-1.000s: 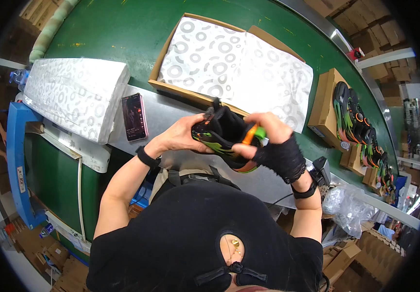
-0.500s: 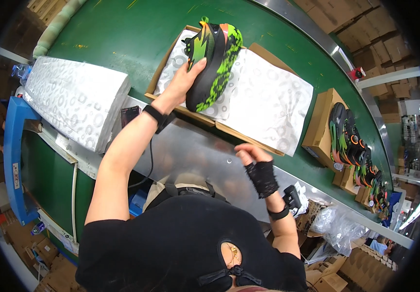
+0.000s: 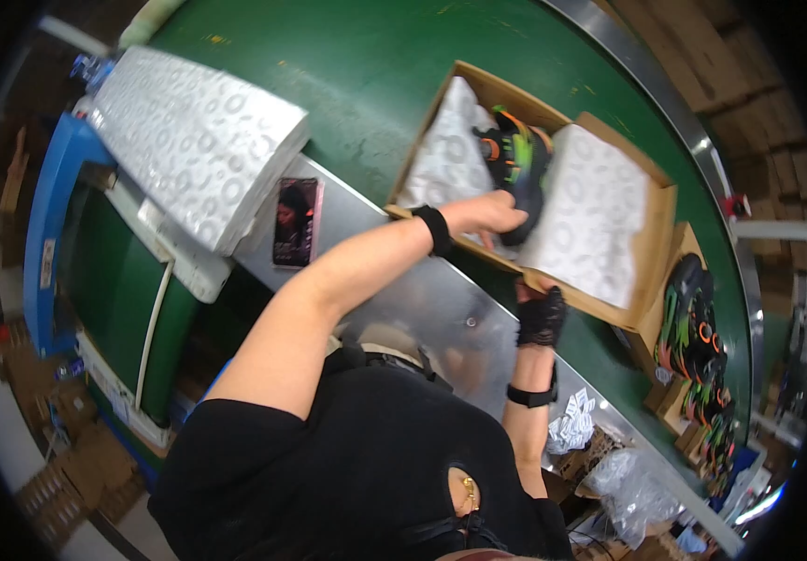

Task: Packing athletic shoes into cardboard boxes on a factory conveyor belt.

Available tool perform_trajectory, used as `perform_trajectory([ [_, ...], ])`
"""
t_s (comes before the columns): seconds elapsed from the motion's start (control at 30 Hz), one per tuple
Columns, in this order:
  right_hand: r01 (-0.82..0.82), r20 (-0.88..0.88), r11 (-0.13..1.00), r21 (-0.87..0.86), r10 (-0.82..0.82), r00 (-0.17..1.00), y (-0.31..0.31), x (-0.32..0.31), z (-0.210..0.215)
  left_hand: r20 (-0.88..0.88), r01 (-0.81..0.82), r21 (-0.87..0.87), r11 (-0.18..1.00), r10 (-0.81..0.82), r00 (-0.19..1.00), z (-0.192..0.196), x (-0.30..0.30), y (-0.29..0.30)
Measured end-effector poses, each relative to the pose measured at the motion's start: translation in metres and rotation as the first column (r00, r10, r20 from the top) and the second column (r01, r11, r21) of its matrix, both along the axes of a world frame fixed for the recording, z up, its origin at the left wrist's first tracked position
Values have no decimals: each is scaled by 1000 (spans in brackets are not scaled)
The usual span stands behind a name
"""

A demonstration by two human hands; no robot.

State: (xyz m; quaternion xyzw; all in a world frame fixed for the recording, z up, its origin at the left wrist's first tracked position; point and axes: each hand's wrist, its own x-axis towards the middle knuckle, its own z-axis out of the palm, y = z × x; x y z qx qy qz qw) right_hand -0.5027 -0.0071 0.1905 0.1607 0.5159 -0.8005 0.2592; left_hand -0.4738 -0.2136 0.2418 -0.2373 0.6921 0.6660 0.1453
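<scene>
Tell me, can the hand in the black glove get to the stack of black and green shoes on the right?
Probably yes. The right hand in the black fingerless glove rests at the open cardboard box's near edge, and nothing visible blocks the way across to the stacked black and green shoes.

Left hand (image 3: 492, 213) fingertips behind the shoe (image 3: 518, 178); shoe partly under tissue paper (image 3: 585, 224).

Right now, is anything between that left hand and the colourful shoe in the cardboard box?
Nothing visible is. The left hand already rests on the black, green and orange shoe, which lies in the open cardboard box between two flaps of white patterned paper. The gloved right hand sits at the box's near edge, clear of the shoe.
</scene>
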Motion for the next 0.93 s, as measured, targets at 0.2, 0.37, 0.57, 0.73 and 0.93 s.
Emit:
perform_trajectory([
  [0.2,593,-833,587,551,433,345,23,-6,-4,-621,-641,-104,760,454,639,0,42,7],
  [0.37,609,-374,249,753,923,85,16,13,0,-501,-656,-518,548,427,753,-41,58,0],
  [0.57,530,-274,206,822,960,51,17,10,22,-220,-383,-235,894,335,916,-61,63,-25],
  [0.73,445,-297,256,858,954,25,15,-5,87,-164,-364,421,831,464,870,-13,76,-13],
  [0.93,322,-623,587,742,783,8,5,-19,177,35,-346,647,679,427,904,36,86,-39],
])
